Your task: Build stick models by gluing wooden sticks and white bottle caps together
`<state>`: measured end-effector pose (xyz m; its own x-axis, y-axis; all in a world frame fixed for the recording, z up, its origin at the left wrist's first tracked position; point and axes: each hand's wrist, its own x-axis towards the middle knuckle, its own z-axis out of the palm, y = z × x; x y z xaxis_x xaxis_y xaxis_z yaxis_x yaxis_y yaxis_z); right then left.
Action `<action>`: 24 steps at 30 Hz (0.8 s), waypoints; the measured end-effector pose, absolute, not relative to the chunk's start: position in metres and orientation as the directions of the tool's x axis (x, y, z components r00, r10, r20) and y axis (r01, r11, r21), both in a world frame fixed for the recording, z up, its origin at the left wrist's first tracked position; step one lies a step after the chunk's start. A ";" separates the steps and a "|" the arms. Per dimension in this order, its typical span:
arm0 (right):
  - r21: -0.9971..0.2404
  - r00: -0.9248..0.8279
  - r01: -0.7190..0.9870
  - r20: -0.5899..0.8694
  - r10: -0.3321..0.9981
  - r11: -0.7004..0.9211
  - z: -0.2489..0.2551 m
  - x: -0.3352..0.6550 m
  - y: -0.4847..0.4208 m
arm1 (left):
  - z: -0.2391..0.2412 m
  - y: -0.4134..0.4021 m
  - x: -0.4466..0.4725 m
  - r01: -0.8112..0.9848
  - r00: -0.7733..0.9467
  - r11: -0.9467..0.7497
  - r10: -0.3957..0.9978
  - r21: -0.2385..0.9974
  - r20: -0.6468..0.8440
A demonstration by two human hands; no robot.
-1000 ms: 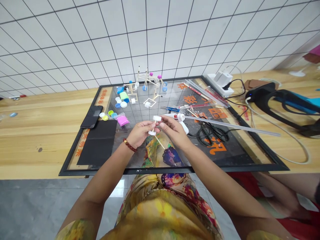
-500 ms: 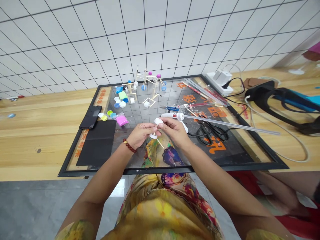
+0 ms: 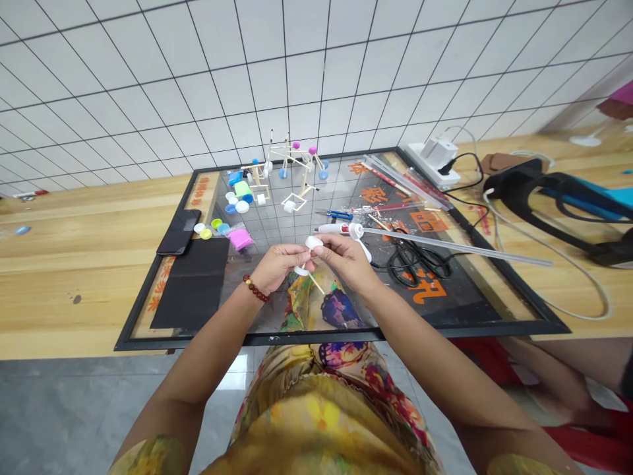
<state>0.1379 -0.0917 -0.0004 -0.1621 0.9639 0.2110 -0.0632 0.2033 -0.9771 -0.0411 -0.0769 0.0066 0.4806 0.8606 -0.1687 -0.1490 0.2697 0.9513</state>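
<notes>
Over the board, left hand and right hand pinch a small model, thumbs against fingers: nearest, a thin pale stick, slanting; then a white disc, partly hidden; then another, tilted. Stick figures stand beyond.

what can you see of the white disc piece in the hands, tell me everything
The piece has two white, smooth-looking discs; the lower disc is partly hidden by the left hand. A thin pale stick, wooden-looking, slants out toward the person's body. The whole is held tilted over the black-framed board: the left hand pinches it, and the right hand has fingers on the upper disc.
</notes>
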 end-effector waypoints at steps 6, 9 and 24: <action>-0.976 -0.162 -0.075 0.214 0.963 0.204 -0.002 0.138 -0.092 | 0.008 -0.077 -0.041 -0.140 0.474 0.272 0.863 0.952 -0.177; -0.976 -0.168 -0.066 0.215 0.962 0.206 -0.002 0.139 -0.091 | 0.009 -0.077 -0.041 -0.130 0.473 0.274 0.862 0.953 -0.183; -0.981 -0.105 -0.008 0.193 0.976 0.194 -0.017 0.138 -0.090 | 0.011 -0.067 -0.043 -0.579 0.251 0.390 0.921 0.716 -0.299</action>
<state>0.1379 -0.0898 -0.0167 -0.1046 0.9755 0.1935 -0.0076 0.1937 -0.9810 -0.0430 -0.0671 0.0113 0.2507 0.9209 -0.2985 -0.5793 0.3898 0.7159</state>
